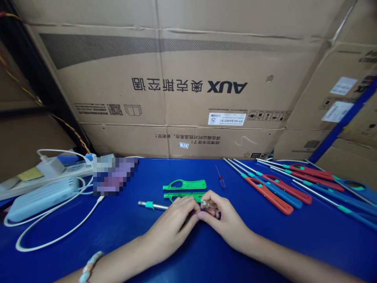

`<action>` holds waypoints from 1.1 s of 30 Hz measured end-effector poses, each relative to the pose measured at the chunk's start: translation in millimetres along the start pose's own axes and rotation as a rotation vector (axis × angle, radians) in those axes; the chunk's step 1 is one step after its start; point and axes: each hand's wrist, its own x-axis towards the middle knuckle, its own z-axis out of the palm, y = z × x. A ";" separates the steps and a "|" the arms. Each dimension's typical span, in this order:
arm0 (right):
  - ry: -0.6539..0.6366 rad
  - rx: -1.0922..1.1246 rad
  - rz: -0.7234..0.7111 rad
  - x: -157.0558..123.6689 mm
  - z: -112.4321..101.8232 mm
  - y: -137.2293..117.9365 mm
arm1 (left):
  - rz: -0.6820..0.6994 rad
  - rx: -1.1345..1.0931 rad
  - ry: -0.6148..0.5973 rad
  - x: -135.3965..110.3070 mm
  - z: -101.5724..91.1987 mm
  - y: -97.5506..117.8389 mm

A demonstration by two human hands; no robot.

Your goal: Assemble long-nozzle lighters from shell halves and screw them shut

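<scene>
My right hand (222, 214) is closed around a small translucent brownish piece with a pale tip (208, 204), which looks like a lighter's fuel tank. Fingertips of my left hand (180, 218) are pinched together and meet those of my right; what they hold, if anything, is hidden. Just beyond the hands lie two green lighter shell halves, the far one (191, 184) fully in view and the near one (182, 195) partly covered by my fingers. A metal lighter tube (160, 206) with a teal collar (150, 205) runs under my left hand.
A small screwdriver (222, 182) with a purple handle lies behind my right hand. Several long lighters, including an orange-red one (272, 196), are spread at the right. At left are a light-blue power bank (43, 198), white cables and a power strip (77, 169). Cardboard (188, 55) walls the back.
</scene>
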 end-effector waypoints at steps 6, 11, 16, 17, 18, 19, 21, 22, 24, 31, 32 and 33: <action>0.032 -0.110 -0.056 -1.8 2.7 5.7 | -0.030 0.000 0.034 1.4 1.1 -3.5; 0.090 -0.082 -0.068 -2.8 4.8 4.5 | -0.043 -0.031 0.049 1.4 0.8 2.7; 0.121 -0.098 -0.090 -4.8 7.8 2.3 | -0.029 -0.080 0.058 3.2 2.3 8.1; 0.118 -0.105 -0.094 -5.5 8.0 1.8 | -0.022 -0.100 0.065 3.8 2.5 8.3; 0.116 -0.113 -0.098 -6.2 7.7 1.1 | -0.021 -0.127 0.075 4.4 2.6 8.0; 0.118 -0.124 -0.102 -7.0 6.9 0.3 | -0.025 -0.156 0.086 4.9 2.5 7.4; 0.131 -0.162 -0.123 -8.5 3.8 -1.3 | -0.046 -0.208 0.107 5.4 1.8 5.3; 0.141 -0.187 -0.146 -9.1 1.7 -1.8 | -0.057 -0.225 0.114 5.2 1.3 3.9; 0.158 -0.253 -0.201 -9.7 -2.6 -1.4 | -0.071 -0.238 0.122 4.3 0.1 1.1; 0.079 -0.589 -0.402 -7.5 -7.3 10.5 | -0.048 -0.244 0.107 0.9 -1.7 -3.7; 0.050 -0.630 -0.428 -7.6 -7.0 11.4 | -0.043 -0.244 0.104 1.0 -1.6 -4.0; 0.030 -0.663 -0.451 -7.9 -6.7 11.6 | -0.039 -0.242 0.099 1.1 -1.5 -4.4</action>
